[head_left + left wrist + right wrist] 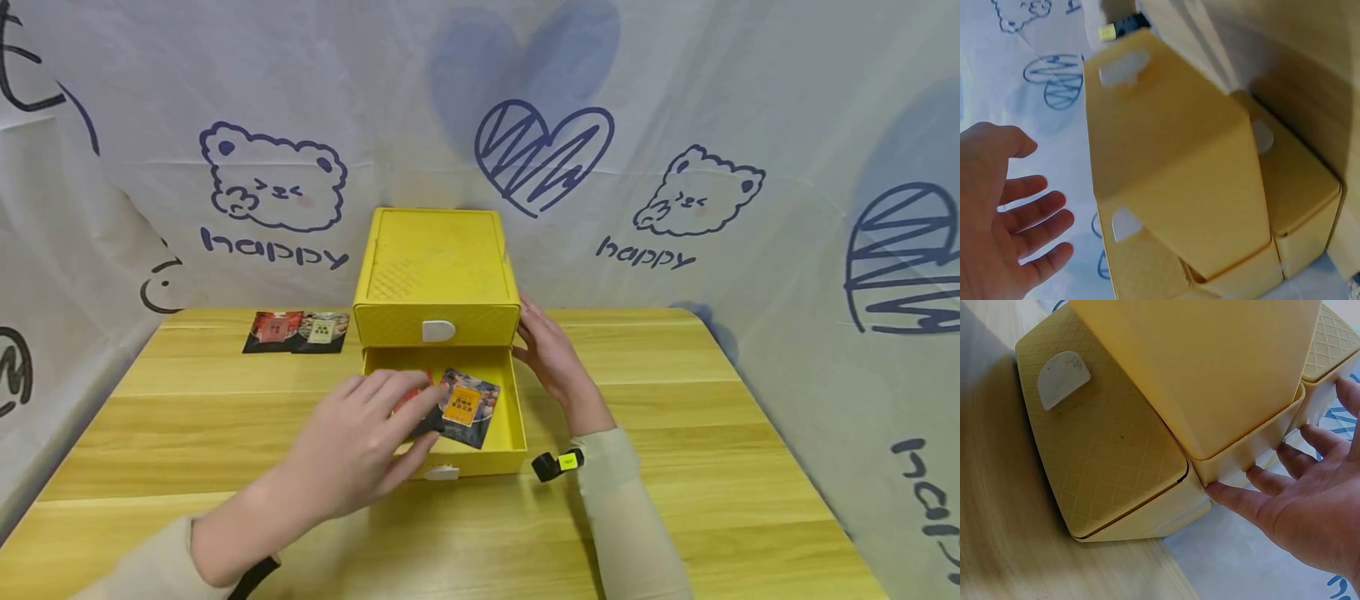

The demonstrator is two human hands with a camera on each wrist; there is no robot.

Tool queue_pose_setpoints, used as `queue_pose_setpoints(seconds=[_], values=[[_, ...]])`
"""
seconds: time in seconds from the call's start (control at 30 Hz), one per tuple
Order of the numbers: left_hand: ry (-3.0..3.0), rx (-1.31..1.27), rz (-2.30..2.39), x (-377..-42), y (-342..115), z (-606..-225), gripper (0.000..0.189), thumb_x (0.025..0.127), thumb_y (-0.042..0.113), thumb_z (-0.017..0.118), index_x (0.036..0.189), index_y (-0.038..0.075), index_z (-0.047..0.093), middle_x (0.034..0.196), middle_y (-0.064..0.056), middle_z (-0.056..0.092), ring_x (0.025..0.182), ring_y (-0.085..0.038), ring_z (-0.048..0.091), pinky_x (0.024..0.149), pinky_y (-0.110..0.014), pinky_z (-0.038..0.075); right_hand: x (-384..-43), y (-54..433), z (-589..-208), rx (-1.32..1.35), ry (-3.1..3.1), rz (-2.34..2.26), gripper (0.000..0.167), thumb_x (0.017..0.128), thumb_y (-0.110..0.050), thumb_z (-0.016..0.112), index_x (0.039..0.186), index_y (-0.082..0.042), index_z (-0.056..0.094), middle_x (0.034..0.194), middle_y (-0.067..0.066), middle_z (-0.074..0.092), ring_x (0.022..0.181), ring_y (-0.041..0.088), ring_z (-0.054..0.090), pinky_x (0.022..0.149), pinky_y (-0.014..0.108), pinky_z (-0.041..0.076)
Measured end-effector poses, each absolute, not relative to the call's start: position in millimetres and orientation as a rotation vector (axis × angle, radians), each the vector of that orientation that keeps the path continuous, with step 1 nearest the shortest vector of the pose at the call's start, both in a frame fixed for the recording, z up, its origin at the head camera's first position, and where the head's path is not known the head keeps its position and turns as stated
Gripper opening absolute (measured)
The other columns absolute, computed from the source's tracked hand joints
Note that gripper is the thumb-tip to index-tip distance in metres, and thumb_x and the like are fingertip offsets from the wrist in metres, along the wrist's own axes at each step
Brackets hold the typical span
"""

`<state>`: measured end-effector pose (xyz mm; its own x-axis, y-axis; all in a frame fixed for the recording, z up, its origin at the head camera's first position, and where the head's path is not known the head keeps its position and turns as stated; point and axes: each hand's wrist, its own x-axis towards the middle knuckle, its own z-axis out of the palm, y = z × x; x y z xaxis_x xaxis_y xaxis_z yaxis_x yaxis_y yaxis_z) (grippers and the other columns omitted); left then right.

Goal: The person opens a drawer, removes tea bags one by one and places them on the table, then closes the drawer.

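Note:
A yellow drawer cabinet (435, 254) stands on the wooden table with one drawer (513, 408) pulled out. Inside that drawer lie a dark sachet with an orange label (462, 406) and, partly hidden by fingers, a red and black sachet (427, 423). Over the drawer's left part hovers my left hand (360, 446), its fingertips close to the red sachet. Nothing shows in that hand (1007, 225) in the left wrist view; its fingers are spread and loosely bent. My right hand (555, 354) rests its extended fingers (1238, 501) against the cabinet's right side.
Two more sachets, one red-labelled (273, 331) and one pale-labelled (321, 332), lie on the table left of the cabinet. Below the pulled-out drawer is a closed drawer with a white handle (1063, 380). A white cloth with drawings (420, 167) hangs behind.

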<state>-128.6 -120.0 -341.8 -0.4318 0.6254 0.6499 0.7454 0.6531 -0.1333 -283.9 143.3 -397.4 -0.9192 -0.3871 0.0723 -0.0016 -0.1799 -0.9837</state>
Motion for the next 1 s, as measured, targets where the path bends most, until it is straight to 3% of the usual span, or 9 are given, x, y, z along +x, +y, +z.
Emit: queue_pose_setpoints(seconds=[0.1, 0.2, 0.3, 0.4, 0.5, 0.77, 1.0], values=[[-2.282, -1.06, -0.215, -138, -126, -338, 0.059, 0.111, 0.048, 0.033, 0.129, 0.004, 0.066, 0.12, -0.014, 0.068, 0.105, -0.03, 0.067, 0.081, -0.043, 0.06, -284, 144, -397, -0.453, 1.832, -2.184, 0.057, 0.114, -0.034, 0.034, 0.167, -0.022, 0.021, 0.174, 0.001, 0.018, 0.159, 0.026, 0.019, 0.123, 0.062, 0.026], [-2.39, -1.081, -0.212, -148, -130, -338, 0.051, 0.106, 0.046, 0.053, 0.131, 0.003, 0.065, 0.124, -0.014, 0.067, 0.11, -0.03, 0.065, 0.089, -0.043, 0.06, -284, 144, -398, -0.455, 1.838, -2.18, 0.057, 0.114, -0.034, 0.034, 0.168, -0.021, 0.021, 0.174, 0.001, 0.018, 0.159, 0.026, 0.019, 0.123, 0.062, 0.026], [-2.484, -1.095, -0.218, -157, -133, -339, 0.053, 0.096, 0.04, 0.074, 0.133, 0.003, 0.064, 0.129, -0.014, 0.066, 0.116, -0.03, 0.064, 0.096, -0.044, 0.058, -284, 144, -398, -0.455, 1.846, -2.178, 0.057, 0.114, -0.034, 0.034, 0.167, -0.021, 0.022, 0.173, 0.001, 0.019, 0.158, 0.026, 0.019, 0.123, 0.062, 0.026], [-2.572, -1.096, -0.203, -165, -135, -342, 0.06, 0.09, 0.037, 0.082, 0.135, 0.002, 0.064, 0.134, -0.014, 0.064, 0.12, -0.031, 0.063, 0.102, -0.045, 0.056, -284, 144, -398, -0.462, 1.844, -2.18, 0.057, 0.113, -0.033, 0.035, 0.167, -0.021, 0.022, 0.173, 0.001, 0.019, 0.158, 0.026, 0.02, 0.123, 0.062, 0.026], [-2.661, -1.094, -0.152, -171, -137, -346, 0.067, 0.088, 0.041, 0.084, 0.138, 0.002, 0.062, 0.14, -0.016, 0.061, 0.126, -0.032, 0.06, 0.104, -0.046, 0.054, -284, 144, -398, -0.467, 1.84, -2.18, 0.057, 0.113, -0.032, 0.035, 0.167, -0.02, 0.022, 0.173, 0.002, 0.019, 0.158, 0.026, 0.019, 0.123, 0.062, 0.025], [-2.863, -1.085, -0.041, -180, -131, -351, 0.084, 0.083, 0.05, 0.086, 0.144, 0.0, 0.057, 0.147, -0.019, 0.054, 0.133, -0.036, 0.055, 0.096, -0.048, 0.059, -284, 144, -397, -0.442, 1.843, -2.178, 0.057, 0.113, -0.032, 0.035, 0.167, -0.02, 0.022, 0.173, 0.002, 0.019, 0.159, 0.026, 0.019, 0.124, 0.061, 0.025], [-2.936, -1.063, 0.095, -185, -123, -358, 0.085, 0.08, 0.059, 0.084, 0.136, 0.0, 0.062, 0.136, -0.019, 0.06, 0.118, -0.032, 0.06, 0.084, -0.044, 0.063, -285, 143, -398, -0.439, 1.824, -2.187, 0.058, 0.113, -0.031, 0.035, 0.168, -0.02, 0.02, 0.174, 0.002, 0.018, 0.159, 0.026, 0.019, 0.124, 0.061, 0.025]])
